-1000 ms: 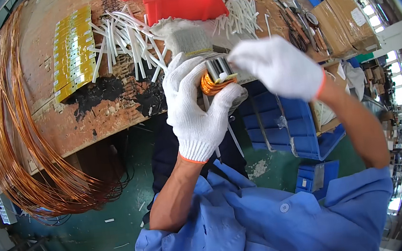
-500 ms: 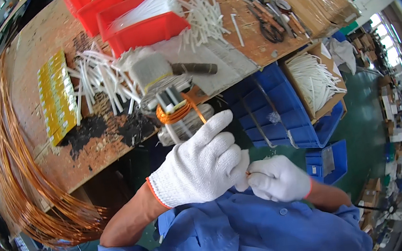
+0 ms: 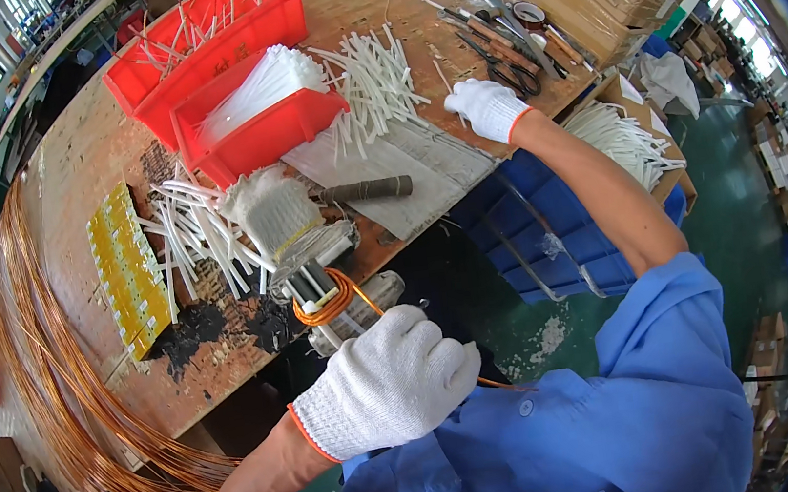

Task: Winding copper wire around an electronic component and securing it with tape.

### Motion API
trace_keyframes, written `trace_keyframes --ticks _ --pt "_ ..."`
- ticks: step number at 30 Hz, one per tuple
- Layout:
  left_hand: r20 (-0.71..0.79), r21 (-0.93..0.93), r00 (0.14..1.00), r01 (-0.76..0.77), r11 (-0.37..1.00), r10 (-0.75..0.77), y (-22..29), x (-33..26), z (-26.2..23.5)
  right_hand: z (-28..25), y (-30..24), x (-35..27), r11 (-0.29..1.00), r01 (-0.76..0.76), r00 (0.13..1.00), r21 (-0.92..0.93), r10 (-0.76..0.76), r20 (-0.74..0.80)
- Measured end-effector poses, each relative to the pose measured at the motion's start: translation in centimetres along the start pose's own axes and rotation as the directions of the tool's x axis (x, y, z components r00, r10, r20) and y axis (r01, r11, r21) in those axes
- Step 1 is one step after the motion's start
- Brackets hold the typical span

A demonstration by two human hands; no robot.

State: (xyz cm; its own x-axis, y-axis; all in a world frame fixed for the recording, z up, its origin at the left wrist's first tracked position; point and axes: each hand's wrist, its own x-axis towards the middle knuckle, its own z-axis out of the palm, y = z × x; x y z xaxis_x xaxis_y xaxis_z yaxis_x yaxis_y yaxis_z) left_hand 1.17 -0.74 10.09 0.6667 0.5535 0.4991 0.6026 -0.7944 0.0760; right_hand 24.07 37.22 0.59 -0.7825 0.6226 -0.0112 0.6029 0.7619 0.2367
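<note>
My left hand, in a white knitted glove, is closed around an orange-coated copper wire. The wire rises from the fist to a wound coil on a dark and grey former at the bench edge. Its loose tail shows to the right of the fist, against my blue shirt. My gloved right hand reaches out to the bench's right part, fingers closed on a thin white tube, mostly hidden by the hand. Scissors lie just beyond it.
Red bins with white ties and tubes stand at the back. Loose white tubes, a yellow taped strip and a wrapped-handle tool lie on the bench. Copper wire bundles hang left; blue crates stand right, below.
My right hand has left the wire's end beside my left hand and moved up and right to the tube on the bench. The left hand has closed into a fist on the wire.
</note>
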Motion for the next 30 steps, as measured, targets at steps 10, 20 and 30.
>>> trace_keyframes --ticks 10,20,30 --pt "0.154 -0.128 0.985 0.098 0.987 -0.078 -0.1 2.3 -0.3 -2.7 -6.7 -11.4 -0.067 -0.012 0.929 0.998 0.369 0.036" --pt "0.210 -0.209 0.951 0.272 0.939 -0.228 1.1 5.5 0.6 -6.3 -11.5 -22.6 -0.719 -0.006 0.932 0.695 0.248 0.264" --pt "0.305 -0.181 0.905 0.360 0.915 -0.296 1.7 6.6 0.4 -11.3 -18.5 -30.0 0.155 -0.061 0.919 0.986 0.394 -0.005"
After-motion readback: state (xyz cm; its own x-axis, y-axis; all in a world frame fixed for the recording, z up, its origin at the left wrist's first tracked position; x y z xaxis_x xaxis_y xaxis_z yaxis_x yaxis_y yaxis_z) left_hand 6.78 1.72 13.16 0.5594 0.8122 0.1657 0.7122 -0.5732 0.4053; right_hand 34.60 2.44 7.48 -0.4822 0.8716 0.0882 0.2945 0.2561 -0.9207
